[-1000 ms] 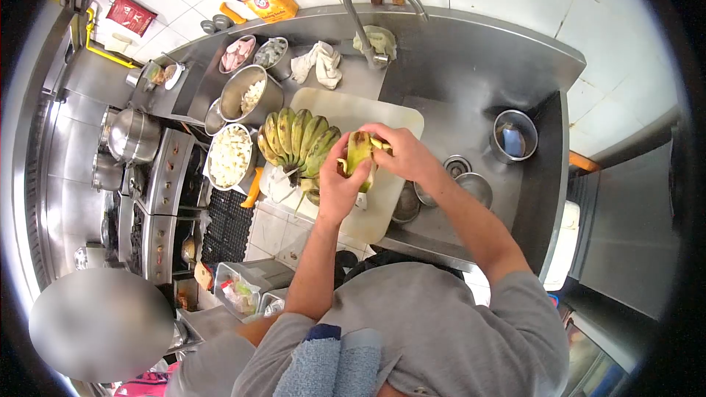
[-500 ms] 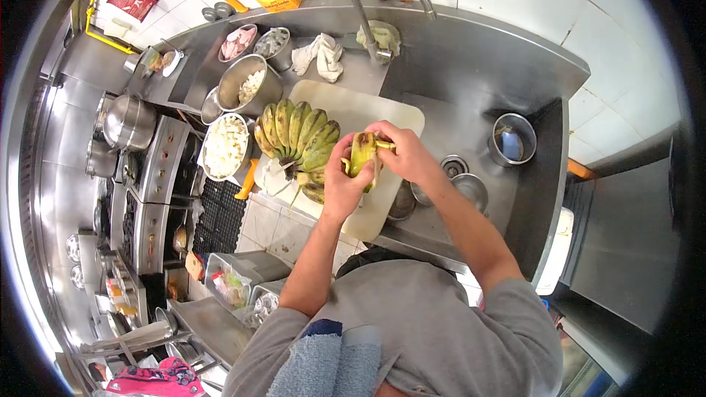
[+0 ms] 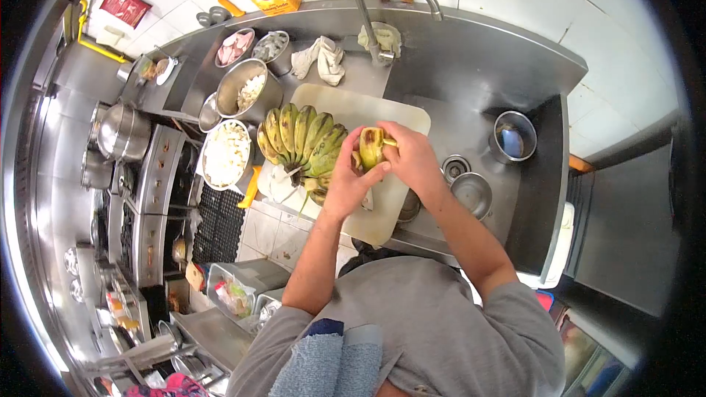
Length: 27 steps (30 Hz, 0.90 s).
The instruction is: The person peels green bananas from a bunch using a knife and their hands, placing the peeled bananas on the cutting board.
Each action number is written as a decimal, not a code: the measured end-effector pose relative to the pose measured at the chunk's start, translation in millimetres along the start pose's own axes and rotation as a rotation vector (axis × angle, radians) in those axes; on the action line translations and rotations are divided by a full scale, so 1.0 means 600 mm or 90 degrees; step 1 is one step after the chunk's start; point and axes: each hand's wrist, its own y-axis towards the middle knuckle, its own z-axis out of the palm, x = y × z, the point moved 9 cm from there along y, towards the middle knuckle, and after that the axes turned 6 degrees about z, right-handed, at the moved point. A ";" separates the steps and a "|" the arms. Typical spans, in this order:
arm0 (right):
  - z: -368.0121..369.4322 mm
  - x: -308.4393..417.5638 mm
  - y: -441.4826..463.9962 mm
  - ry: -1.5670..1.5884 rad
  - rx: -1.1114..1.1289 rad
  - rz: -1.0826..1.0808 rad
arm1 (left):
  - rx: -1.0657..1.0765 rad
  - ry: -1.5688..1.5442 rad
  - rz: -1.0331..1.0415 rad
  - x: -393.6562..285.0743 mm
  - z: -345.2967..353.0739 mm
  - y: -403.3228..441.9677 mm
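Over the white cutting board [image 3: 401, 114], my left hand [image 3: 349, 182] is closed around a green-yellow plantain [image 3: 372, 148] with brown marks. My right hand [image 3: 410, 158] is closed on the same plantain from the other side, its fingers at the peel. Strips of peel show by the fingers, though how far it is peeled is partly hidden. Just left of my left hand, a large bunch of plantains [image 3: 301, 136] lies on the board, its cut stem toward me. A knife's yellow handle [image 3: 251, 187] sticks out past the board's left edge.
Left of the board stand a bowl of white chopped pieces [image 3: 226, 153] and a steel pot [image 3: 271, 95]. A sink [image 3: 471, 125] with a steel container [image 3: 512, 137] lies to the right. The curved faucet [image 3: 360, 11] rises behind. A cloth [image 3: 321, 59] lies near the wall.
Both hands have moved slightly right with the plantain and turned it a little. The whole view has shifted slightly; the bunch stays on the board.
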 end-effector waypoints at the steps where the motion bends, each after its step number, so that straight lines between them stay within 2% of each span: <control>1: -0.006 0.007 0.001 0.007 -0.001 0.019 | 0.040 0.011 -0.010 0.003 -0.009 0.008; 3: -0.016 0.024 0.001 0.020 -0.002 0.058 | 0.090 0.056 0.006 -0.014 -0.017 0.016; 6: -0.011 0.041 -0.002 0.024 -0.044 0.026 | 0.124 0.059 0.025 -0.019 -0.028 0.017; 12: 0.028 0.019 -0.011 0.224 0.073 0.186 | 0.204 -0.042 0.011 0.010 -0.050 0.018; 18: 0.044 0.041 -0.014 0.252 0.192 0.257 | 0.234 -0.157 -0.006 0.029 -0.069 0.016; 21: 0.038 0.062 -0.030 0.331 0.205 0.195 | 0.202 -0.206 0.035 0.007 -0.077 0.021; 23: 0.030 0.054 -0.034 0.431 0.174 0.268 | 0.191 -0.235 0.051 -0.013 -0.080 0.026; 25: 0.026 0.046 -0.032 0.519 0.120 0.353 | 0.183 -0.189 0.123 -0.023 -0.082 0.029; 27: 0.032 0.030 -0.030 0.389 0.095 0.275 | 0.189 -0.158 0.157 -0.034 -0.079 0.030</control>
